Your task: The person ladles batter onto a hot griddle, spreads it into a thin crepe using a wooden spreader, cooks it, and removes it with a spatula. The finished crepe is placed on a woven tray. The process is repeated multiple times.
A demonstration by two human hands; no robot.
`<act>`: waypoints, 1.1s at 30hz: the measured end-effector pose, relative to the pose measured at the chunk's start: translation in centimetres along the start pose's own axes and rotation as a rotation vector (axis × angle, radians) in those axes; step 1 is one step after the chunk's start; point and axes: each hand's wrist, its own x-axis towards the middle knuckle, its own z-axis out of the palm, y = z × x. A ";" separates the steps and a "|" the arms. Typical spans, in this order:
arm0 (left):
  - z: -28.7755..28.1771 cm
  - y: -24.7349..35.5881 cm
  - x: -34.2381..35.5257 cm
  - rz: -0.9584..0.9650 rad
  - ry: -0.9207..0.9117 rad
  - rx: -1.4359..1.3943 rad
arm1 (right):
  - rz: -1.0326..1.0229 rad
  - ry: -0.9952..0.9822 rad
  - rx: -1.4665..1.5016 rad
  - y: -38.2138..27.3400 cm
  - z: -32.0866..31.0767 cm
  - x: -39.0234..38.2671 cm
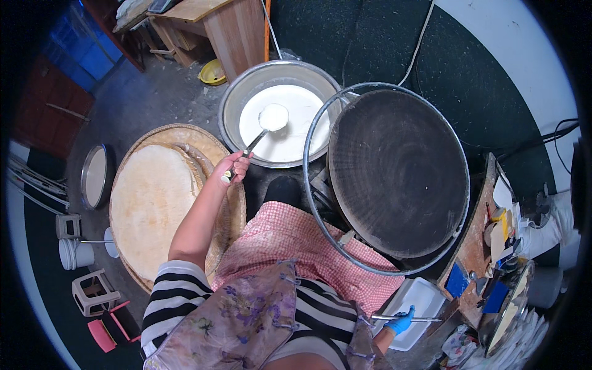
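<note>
My left hand [233, 166], bare, is closed round the dark handle of a ladle [274, 117]. The ladle's bowl, full of white batter, is over the big metal basin [231, 92], which holds more of the same white batter [299, 139]. My right hand [402, 320], in a blue glove, grips a long thin metal bar [425, 319] above a white plastic tray [425, 296]. In front of me to the right is a large round black griddle [401, 172]. A metal ring [306, 154] runs round it, overlapping the basin's right edge.
At my left, large thin pale flatbreads [151, 209] are stacked on a woven round tray [179, 132]. Further left are a stool [95, 293], white buckets [75, 254] and a red dustpan [102, 335]. A cluttered wooden table [475, 271] stands right; a yellow basin [212, 72] is on the far floor.
</note>
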 end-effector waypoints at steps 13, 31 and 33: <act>16.7 -5.6 -4.8 0.117 0.049 0.315 | -0.128 -0.059 0.014 -2.3 2.8 -0.7; 5.0 -20.4 9.4 1.197 0.242 2.067 | -0.551 -0.716 -0.206 -14.8 22.5 -12.2; 5.1 -18.8 9.1 1.183 0.225 2.167 | -0.566 -0.855 -0.324 -15.7 27.2 -13.2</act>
